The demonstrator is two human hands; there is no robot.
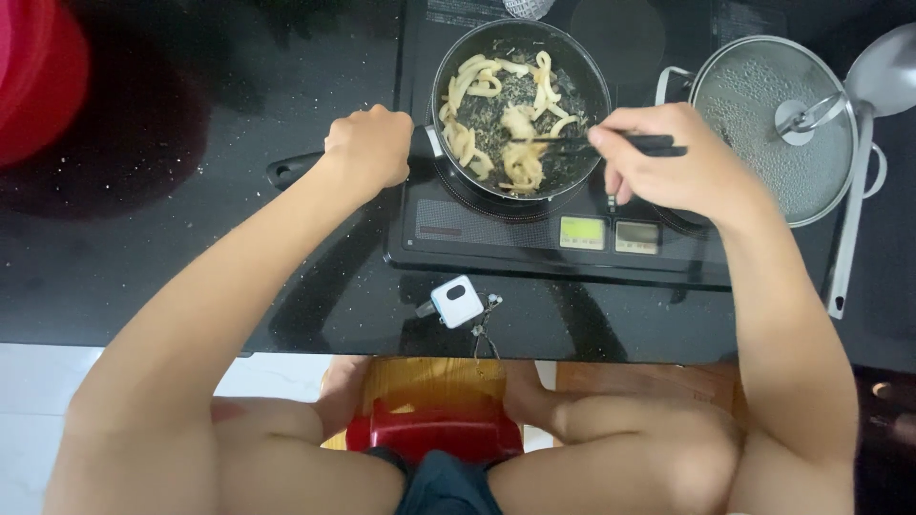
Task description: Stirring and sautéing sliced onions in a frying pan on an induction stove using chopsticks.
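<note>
A small dark frying pan (587, 72) sits on a black induction cooker (515, 234) and holds pale strips of food (523, 157) with dark bits among them. My left hand (367, 145) is closed around the pan's black handle (291, 169), left of the pan. Over the pan's right rim, my right hand (668, 157) grips dark chopsticks (563, 143); their tips reach into the food near the pan's middle.
A pot with a steamed-up glass lid (775, 124) stands right of the cooker, with a metal ladle (863, 143) lying over it. A small white device with a keyring (456, 301) lies on the black counter (143, 257) near its front edge. A red object (38, 76) is at far left.
</note>
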